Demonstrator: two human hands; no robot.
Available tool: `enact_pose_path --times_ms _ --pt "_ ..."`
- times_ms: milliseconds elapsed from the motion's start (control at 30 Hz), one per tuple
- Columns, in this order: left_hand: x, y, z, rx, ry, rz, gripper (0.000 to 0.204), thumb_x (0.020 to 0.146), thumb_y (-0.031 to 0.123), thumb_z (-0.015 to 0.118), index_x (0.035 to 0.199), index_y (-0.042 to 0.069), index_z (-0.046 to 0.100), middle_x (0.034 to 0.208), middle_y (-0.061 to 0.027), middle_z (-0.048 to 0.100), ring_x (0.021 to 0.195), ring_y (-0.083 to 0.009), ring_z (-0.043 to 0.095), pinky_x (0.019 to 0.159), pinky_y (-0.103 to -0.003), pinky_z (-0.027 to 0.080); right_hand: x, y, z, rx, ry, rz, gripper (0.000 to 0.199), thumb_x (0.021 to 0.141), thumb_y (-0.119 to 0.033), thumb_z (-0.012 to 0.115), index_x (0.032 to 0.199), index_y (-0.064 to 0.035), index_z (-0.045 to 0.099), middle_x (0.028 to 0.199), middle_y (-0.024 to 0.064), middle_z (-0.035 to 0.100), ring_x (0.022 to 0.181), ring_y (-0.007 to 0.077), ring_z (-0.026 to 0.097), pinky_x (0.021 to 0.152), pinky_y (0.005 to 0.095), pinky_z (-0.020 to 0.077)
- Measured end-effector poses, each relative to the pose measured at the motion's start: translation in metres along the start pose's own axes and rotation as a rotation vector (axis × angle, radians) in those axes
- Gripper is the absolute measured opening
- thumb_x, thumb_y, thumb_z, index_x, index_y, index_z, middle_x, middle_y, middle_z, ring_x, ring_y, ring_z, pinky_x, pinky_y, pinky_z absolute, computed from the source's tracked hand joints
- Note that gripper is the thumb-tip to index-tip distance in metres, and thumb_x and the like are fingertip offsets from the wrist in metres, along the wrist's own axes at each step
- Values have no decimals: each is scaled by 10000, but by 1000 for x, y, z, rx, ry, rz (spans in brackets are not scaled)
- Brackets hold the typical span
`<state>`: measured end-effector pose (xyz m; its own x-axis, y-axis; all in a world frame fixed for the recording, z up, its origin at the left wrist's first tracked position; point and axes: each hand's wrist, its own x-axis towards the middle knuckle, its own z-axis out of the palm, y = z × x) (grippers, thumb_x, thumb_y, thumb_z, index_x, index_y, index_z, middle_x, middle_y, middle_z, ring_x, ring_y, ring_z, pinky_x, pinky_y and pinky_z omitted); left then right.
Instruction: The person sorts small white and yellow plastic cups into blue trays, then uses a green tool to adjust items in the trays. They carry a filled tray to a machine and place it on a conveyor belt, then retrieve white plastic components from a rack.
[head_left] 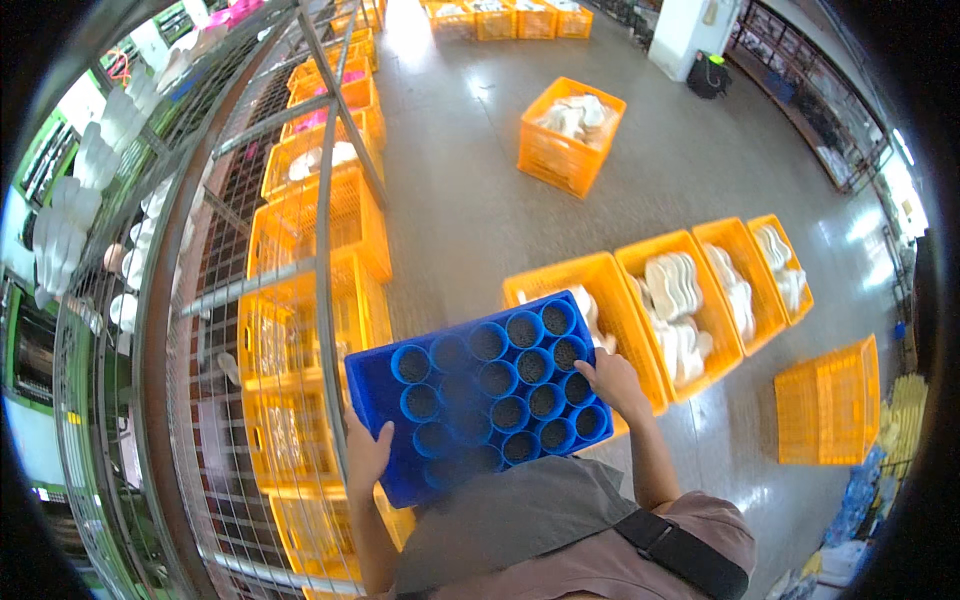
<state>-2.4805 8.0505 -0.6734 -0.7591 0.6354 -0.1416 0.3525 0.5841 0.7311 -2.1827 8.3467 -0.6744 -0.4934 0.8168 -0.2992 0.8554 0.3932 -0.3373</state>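
Observation:
A blue plastic tray [376, 388] is held in front of my body, slightly tilted. Rows of round blue cups [545, 400] stand in it, filled with dark grey granules. A blurred patch partly hides the cups at the tray's middle and lower left. My left hand [369, 452] grips the tray's left side, thumb over the rim. On the opposite side, my right hand [613, 380] is closed round the right edge, its thumb near the outermost cups.
To my left runs a wire mesh rack [325, 250] with stacked orange crates [350, 230] beyond it. Orange crates [690, 245] holding pale sole-shaped pieces stand beyond the tray to the right. Another filled crate [565, 155] sits farther out, and one crate [825, 405] lies far right.

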Motion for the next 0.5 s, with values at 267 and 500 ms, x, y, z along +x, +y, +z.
enact_pose_path --times_ms 267,500 --pt "338 67 4 38 -92 14 645 858 155 672 1350 -29 299 1213 -263 544 1101 -380 584 959 -456 451 275 -80 -67 63 13 98 475 935 -421 557 1068 32 602 941 271 670 903 434 649 794 515 512" --pt "614 143 35 136 -250 101 681 860 173 670 1365 -62 280 1282 -327 489 1203 -442 512 1013 -456 419 484 -103 -93 167 10 217 490 920 -437 567 1098 19 598 978 289 664 930 459 638 826 524 503"
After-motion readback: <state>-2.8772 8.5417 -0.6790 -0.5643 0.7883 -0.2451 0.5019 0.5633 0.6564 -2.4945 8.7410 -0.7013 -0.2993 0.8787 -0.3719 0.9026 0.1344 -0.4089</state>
